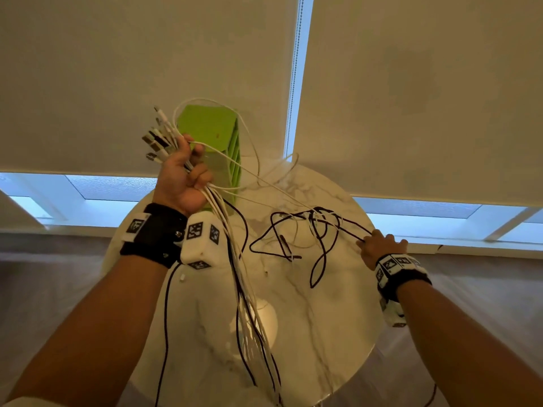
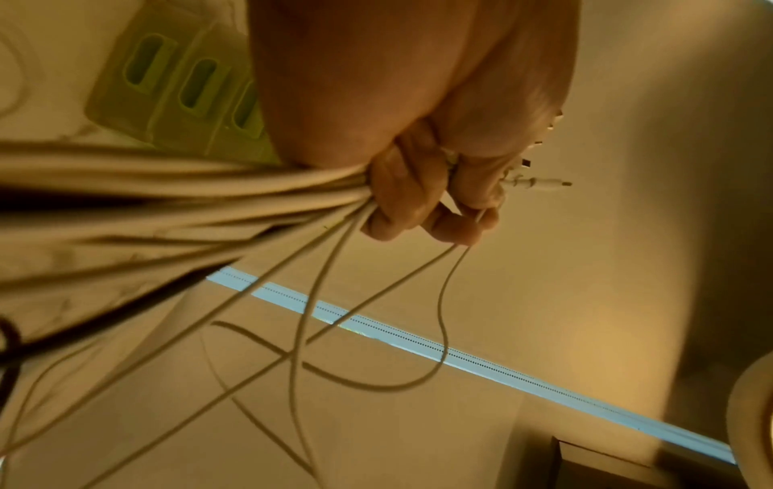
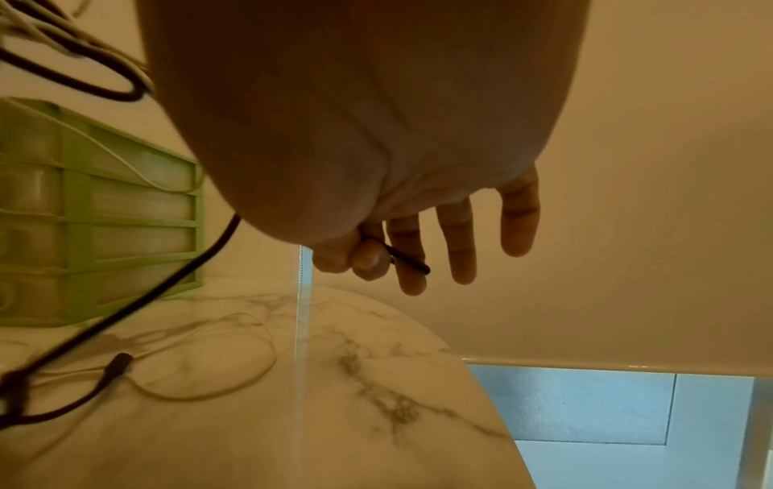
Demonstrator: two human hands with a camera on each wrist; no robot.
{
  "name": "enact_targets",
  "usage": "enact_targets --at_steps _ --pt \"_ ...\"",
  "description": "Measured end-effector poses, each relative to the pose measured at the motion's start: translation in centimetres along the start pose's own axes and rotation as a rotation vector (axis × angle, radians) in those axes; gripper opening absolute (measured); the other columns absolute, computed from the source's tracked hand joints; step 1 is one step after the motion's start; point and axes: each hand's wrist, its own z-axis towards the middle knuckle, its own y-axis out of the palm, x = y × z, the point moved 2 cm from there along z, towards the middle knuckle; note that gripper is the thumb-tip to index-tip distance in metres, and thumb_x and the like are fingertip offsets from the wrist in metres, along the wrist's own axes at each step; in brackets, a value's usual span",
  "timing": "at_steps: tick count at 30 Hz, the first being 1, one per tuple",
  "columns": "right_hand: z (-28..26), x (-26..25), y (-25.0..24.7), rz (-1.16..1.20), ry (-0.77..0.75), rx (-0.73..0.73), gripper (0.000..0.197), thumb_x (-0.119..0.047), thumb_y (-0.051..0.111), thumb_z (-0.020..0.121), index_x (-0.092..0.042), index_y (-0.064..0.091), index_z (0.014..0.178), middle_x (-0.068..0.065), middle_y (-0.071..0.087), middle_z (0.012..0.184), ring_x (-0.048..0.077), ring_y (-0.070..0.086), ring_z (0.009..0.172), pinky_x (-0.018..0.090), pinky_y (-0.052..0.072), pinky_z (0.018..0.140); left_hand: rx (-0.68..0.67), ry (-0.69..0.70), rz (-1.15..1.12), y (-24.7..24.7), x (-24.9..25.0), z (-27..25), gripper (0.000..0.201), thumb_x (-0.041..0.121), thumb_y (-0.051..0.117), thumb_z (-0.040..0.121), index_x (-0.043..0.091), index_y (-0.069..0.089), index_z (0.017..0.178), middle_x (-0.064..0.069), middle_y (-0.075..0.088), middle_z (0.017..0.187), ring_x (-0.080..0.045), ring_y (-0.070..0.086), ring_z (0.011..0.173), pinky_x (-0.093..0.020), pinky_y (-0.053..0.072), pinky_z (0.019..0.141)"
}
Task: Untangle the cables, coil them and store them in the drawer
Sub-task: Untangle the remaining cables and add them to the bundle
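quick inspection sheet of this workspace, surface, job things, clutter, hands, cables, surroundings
surface: round marble-look table, cables spread over it
job's things: green drawer unit at the table's far side; its drawers look closed
clutter: nothing seen
grippers: left hand raised, gripping a bundle of white cables just below their plugs; right hand pinches a dark cable between thumb and forefinger, other fingers spread
cables: bundle hangs down off the near edge; dark and white strands still knotted mid-table; one dark plug end lies loose on the table
surroundings: drawn roller blinds with a bead chain, windows below
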Motion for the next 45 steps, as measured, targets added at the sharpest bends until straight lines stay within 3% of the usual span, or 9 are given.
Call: enact_targets --at_steps 6,13,16,20,27,32,36,41,45 --pt "0.0 1.5 0.8 0.046 0.086 -0.075 0.040 -0.037 0.030 0.097 -0.033 0.048 0.132 -0.001 0.044 0.136 0.028 0.038 0.129 0.051 0.024 0.106 -0.011 0.038 -0.118 0.1 2.3 0.2 0.044 0.036 0.028 0.105 0.023 0.056 0.074 0.009 0.060 0.064 -0.003 0.025 0.026 -0.014 0.019 0.032" --pt "1.0 3.4 3.5 0.182 0.142 -0.196 0.041 -0.031 0.043 0.089 -0.017 0.055 0.126 0.008 0.051 0.135 0.033 0.045 0.126 0.047 0.034 0.107 -0.029 0.072 0.053 1.4 4.2 -0.2 0.025 0.030 0.034 0.102 0.025 0.047 0.082 0.011 0.063 0.067 -0.002 0.024 0.027 -0.013 0.019 0.034" --pt "-0.5 -0.2 -1.1 0.274 0.000 -0.104 0.038 -0.024 0.044 0.091 -0.021 0.049 0.129 0.007 0.043 0.138 0.035 0.040 0.130 0.047 0.031 0.107 -0.059 -0.039 0.169 3.6 2.0 -0.7 0.027 0.031 0.032 0.104 0.025 0.048 0.083 0.010 0.066 0.069 -0.002 0.023 0.026 -0.013 0.018 0.032" --pt "-4.4 -7.9 -8.7 0.850 -0.425 0.094 0.043 -0.018 0.059 0.090 -0.023 0.049 0.131 0.000 0.044 0.132 0.021 0.048 0.118 0.033 0.038 0.100 -0.119 -0.156 0.235 5.6 -1.1 -1.4 0.025 0.031 0.033 0.103 0.024 0.049 0.084 0.009 0.064 0.070 -0.001 0.023 0.028 -0.013 0.017 0.032" --pt "-7.2 -15.1 -9.5 0.755 -0.838 -0.129 0.013 -0.027 0.059 0.092 -0.022 0.070 0.091 -0.009 0.064 0.092 0.006 0.056 0.087 0.023 0.044 0.086 -0.134 -0.139 0.220 4.8 0.3 -1.8 0.020 0.033 0.042 0.094 0.024 0.055 0.081 0.008 0.065 0.072 -0.001 0.023 0.028 -0.013 0.017 0.032" --pt "-7.4 -14.1 -8.8 0.924 -0.784 -0.108 0.016 -0.015 0.050 0.096 -0.012 0.061 0.085 0.000 0.065 0.079 0.010 0.061 0.072 0.025 0.050 0.073 0.217 -0.084 0.455 -1.3 1.5 -0.9 0.012 0.027 0.048 0.100 0.022 0.057 0.094 0.004 0.062 0.078 -0.002 0.023 0.030 -0.014 0.018 0.031" --pt "-6.8 -12.0 -10.2 1.131 -0.699 -0.049 0.024 -0.011 0.037 0.101 -0.014 0.049 0.081 0.006 0.065 0.074 0.018 0.061 0.071 0.028 0.049 0.067 0.590 -0.010 0.623 -5.5 1.5 -0.9 0.014 0.019 0.061 0.092 0.018 0.055 0.079 0.003 0.043 0.060 -0.003 0.026 0.031 -0.014 0.019 0.033" --pt "-6.5 -10.8 -12.6 1.201 -0.621 0.152 0.020 -0.012 0.037 0.101 -0.009 0.053 0.089 0.018 0.065 0.080 0.017 0.061 0.071 0.033 0.049 0.070 0.419 0.019 0.644 -2.3 -1.0 -2.0 0.017 0.024 0.065 0.090 0.016 0.055 0.079 0.010 0.040 0.045 -0.002 0.028 0.033 -0.013 0.020 0.034" --pt "-7.0 -11.0 -14.2 1.273 -0.581 0.244 0.019 -0.012 0.045 0.098 -0.013 0.057 0.084 0.014 0.067 0.081 0.023 0.065 0.074 0.029 0.052 0.064 0.085 0.031 0.847 2.1 -5.1 -4.1 0.032 0.020 0.078 0.078 0.027 0.052 0.097 0.010 0.063 0.081 -0.006 0.059 0.060 -0.021 0.043 0.045"
